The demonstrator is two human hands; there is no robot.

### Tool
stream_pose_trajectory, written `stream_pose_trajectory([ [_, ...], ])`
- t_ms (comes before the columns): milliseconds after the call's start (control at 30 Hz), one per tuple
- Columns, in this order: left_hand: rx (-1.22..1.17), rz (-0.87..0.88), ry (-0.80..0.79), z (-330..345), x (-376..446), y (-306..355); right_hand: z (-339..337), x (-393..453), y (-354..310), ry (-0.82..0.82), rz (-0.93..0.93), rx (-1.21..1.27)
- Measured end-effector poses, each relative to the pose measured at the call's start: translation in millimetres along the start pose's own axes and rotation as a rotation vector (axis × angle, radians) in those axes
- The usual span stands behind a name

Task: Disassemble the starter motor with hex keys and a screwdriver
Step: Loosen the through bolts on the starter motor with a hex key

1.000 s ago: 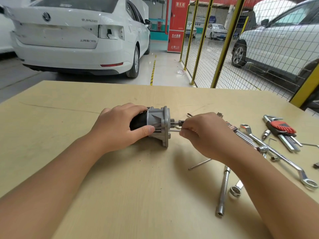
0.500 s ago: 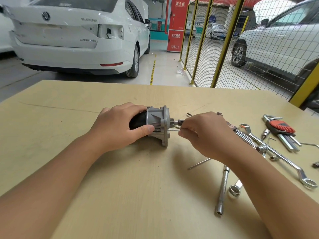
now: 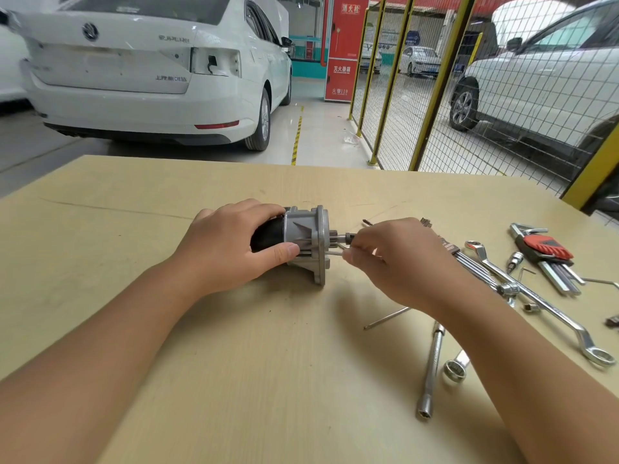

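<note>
We saw the starter motor (image 3: pixel 303 244) lying on its side on the wooden table (image 3: pixel 268 380), near the middle, with its black round body pointing left and its grey metal end pointing right. Our left hand (image 3: pixel 227 249) was wrapped over the black body, fingers curled across the top and thumb pressed along the near side, so the motor sat right under that hand. Our right hand (image 3: pixel 398 259) was just to the right of the motor, almost touching its grey end. Its fingers were curled and pinched on a thin hex key (image 3: pixel 335 253) that poked into the near part of the grey end. A short shaft (image 3: pixel 345 236) stuck out of the motor toward that hand.

Farther right on the table lay more tools. There was a red hex key set (image 3: pixel 549 254), a long ring spanner (image 3: pixel 536 301), a bunch of silver keys (image 3: pixel 469 262), a long socket bar (image 3: pixel 430 373) near us, and a thin loose rod (image 3: pixel 387 318) beside it. A small socket (image 3: pixel 514 261) lay between the spanner and the red set.

Beyond the far edge of the table stood a white car (image 3: pixel 144 72) on the left and a yellow wire fence (image 3: pixel 435 95) on the right
</note>
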State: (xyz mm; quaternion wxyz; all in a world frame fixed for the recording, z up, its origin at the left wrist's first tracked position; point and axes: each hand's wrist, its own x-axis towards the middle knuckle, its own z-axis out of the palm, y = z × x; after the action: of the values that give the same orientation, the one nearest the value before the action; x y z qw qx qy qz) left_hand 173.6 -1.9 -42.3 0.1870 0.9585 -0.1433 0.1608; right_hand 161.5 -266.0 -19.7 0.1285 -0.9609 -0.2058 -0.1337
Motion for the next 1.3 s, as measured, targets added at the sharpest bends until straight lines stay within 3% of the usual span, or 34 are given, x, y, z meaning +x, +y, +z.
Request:
stream_pose_trajectory([
  [133, 0.005, 0.001, 0.001, 0.8, -0.1, 0.0, 1.9, 0.7, -0.5, -0.023, -0.025, -0.026],
  [500, 0.004, 0.006, 0.002, 0.9, 0.2, -0.5, -1.9, -0.9, -1.8, 0.120, 0.010, 0.052],
  [833, -0.002, 0.001, 0.000, 0.4, 0.4, -0.4, -2.6, -1.5, -2.8, -0.008, -0.039, 0.126],
  [1033, -0.002, 0.006, -0.001, 0.7, 0.6, 0.5, 0.9, -1.2, -1.7, -0.078, -0.059, 0.032],
  [1300, -0.006, 0.007, -0.001, 0.8, 0.1, 0.4, -0.3, -0.2, -2.7, 0.064, -0.027, 0.041],
])
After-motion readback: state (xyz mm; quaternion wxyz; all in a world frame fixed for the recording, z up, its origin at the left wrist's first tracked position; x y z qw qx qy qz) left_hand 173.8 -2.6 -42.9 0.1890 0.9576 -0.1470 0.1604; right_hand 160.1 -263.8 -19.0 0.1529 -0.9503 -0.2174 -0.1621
